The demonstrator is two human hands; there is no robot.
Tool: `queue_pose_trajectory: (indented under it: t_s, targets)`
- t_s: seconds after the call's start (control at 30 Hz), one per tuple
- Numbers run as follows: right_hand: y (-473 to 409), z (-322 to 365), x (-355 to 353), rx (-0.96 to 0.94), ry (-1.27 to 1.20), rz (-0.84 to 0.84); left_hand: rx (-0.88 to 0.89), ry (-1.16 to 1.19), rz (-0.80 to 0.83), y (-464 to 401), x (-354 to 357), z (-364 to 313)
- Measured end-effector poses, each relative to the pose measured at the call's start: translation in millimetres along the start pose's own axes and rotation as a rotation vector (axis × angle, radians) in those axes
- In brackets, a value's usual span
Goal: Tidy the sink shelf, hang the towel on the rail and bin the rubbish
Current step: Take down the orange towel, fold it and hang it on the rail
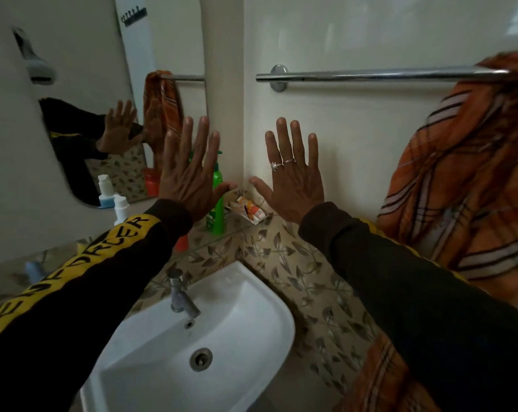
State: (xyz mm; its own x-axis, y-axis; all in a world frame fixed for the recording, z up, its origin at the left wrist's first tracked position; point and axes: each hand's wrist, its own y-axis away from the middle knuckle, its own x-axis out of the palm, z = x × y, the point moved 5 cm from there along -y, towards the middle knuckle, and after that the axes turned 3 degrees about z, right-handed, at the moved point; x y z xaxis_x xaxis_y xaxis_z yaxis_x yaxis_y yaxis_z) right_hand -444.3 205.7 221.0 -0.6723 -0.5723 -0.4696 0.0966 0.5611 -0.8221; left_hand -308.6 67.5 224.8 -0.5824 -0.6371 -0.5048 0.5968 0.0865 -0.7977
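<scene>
While both hands are held up flat with the backs toward the camera, their fingers [198, 135] are spread wide and straight and hold nothing. The left hand [189, 179] hovers in front of the mirror's edge; the right hand [290, 179], with two rings on it, hovers in front of the pale tiled wall, and the two thumbs nearly meet above the corner shelf. Both arms wear dark sleeves with a yellow lettered stripe [73, 263].

Just behind and below the hands runs the clear glass sink shelf [222, 234]. On it stand a tall green plastic bottle [217, 209], partly hidden by the left hand, a small white bottle with blue liquid [121, 208], and something red-orange that the left sleeve mostly covers. In the corner of the shelf lies a crumpled orange-and-white wrapper [250, 209], which looks like rubbish not yet binned.

To the right, the orange checked cloth towel [459, 173] is draped over the far end of the chrome wall rail [370, 75], bunched rather than spread, so the hanging seems done, if untidily. Below sits the white ceramic basin [222, 337] with its chrome tap [180, 295].

By my reading the towel step is finished, the bottles stand upright, and the wrapper remains to be picked up; no bin is in view
</scene>
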Motion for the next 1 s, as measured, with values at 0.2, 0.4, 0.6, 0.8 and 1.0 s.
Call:
queue_pose_trajectory:
  t_s: [0.2,0.4,0.6,0.8,1.0]
  targets:
    - [12,-12,-31,0.034,0.085,0.002,0.03,0.08,-0.025,-5,-13,-15]
    - [25,-36,-61,0.058,0.175,0.01,0.068,0.133,-0.072,-12,-28,-34]
    - [30,-60,-95,0.089,0.22,0.017,0.1,0.176,-0.109,-27,-49,-60]
    - [40,-84,-120,0.102,0.223,0.058,0.126,0.184,-0.158,-41,-68,-97]
    - [48,-105,-139,0.09,0.268,0.05,0.124,0.16,-0.153,-45,-78,-126]
